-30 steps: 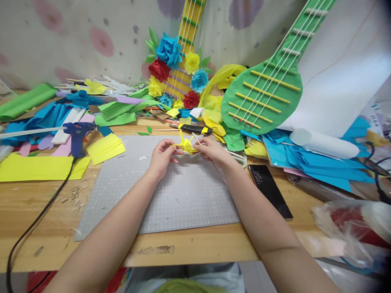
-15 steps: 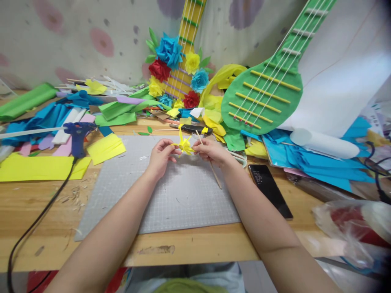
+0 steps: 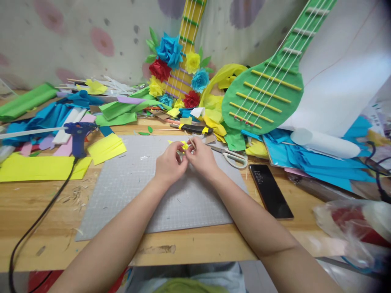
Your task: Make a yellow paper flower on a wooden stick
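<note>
Over the grey cutting mat, my two hands meet around a small yellow paper flower, which they mostly cover. My left hand is closed on the flower from the left, thumb and fingers curled together. From the right, my right hand pinches a thin wooden stick close against the flower. Only a short length of the stick shows. Whether its tip touches the paper I cannot tell. Scissors with pale handles lie just right of my right hand.
A blue glue gun stands at left beside yellow paper. A phone lies at right. Behind the mat are a black utility knife, a green paper lute, a flower-decked yellow instrument and piled coloured paper.
Both hands have come together over the flower, now mostly hidden. The stick no longer slants down below my right hand, and the scissors have come into fuller view.
</note>
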The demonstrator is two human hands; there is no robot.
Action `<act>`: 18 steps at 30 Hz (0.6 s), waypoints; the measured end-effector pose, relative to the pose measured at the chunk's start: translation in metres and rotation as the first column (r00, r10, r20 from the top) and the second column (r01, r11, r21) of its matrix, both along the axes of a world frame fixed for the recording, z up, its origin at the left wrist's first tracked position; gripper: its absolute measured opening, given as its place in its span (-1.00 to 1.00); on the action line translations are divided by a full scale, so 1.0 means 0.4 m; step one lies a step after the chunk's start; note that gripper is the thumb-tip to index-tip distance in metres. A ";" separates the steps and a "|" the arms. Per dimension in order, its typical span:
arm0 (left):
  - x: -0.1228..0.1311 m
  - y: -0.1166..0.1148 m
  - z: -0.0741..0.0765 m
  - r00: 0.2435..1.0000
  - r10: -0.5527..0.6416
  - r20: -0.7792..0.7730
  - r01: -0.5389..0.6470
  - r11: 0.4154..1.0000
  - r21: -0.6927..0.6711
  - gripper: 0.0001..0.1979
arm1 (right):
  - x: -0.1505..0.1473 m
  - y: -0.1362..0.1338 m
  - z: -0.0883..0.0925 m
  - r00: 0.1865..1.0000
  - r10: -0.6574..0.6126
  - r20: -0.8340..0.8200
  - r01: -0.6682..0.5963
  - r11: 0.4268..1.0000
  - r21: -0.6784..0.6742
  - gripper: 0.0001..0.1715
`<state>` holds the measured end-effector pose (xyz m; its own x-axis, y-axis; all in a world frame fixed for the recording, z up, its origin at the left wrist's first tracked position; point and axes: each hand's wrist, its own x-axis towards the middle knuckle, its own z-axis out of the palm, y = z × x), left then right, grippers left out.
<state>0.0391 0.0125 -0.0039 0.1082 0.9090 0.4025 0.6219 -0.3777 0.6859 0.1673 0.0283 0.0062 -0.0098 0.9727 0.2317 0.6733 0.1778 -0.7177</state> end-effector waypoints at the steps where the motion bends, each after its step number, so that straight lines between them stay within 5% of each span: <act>1: 0.005 -0.006 0.003 0.996 0.022 -0.083 -0.024 0.999 -0.025 -0.60 | -0.004 -0.002 -0.002 1.000 0.007 0.004 -0.007 1.000 -0.013 -0.85; 7: 0.012 -0.003 0.005 0.943 0.099 -0.316 -0.136 0.986 -0.097 -0.58 | -0.005 0.003 -0.010 0.998 0.056 -0.006 -0.056 0.994 -0.095 -0.93; 13: 0.015 0.009 -0.010 0.954 0.149 -0.261 -0.180 0.978 -0.102 -0.61 | -0.004 0.008 -0.008 0.991 0.117 -0.070 -0.124 0.986 -0.109 -0.92; 18: 0.011 0.018 -0.013 0.974 0.190 -0.124 -0.208 0.967 -0.150 -0.71 | 0.002 0.008 0.001 0.984 0.158 0.087 -0.153 0.986 -0.061 -0.89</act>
<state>0.0436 0.0196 -0.0091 -0.0470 0.9684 0.2450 0.7466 -0.1289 0.6527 0.1683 0.0314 0.0065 -0.1804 0.9688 0.1701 0.7033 0.2479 -0.6662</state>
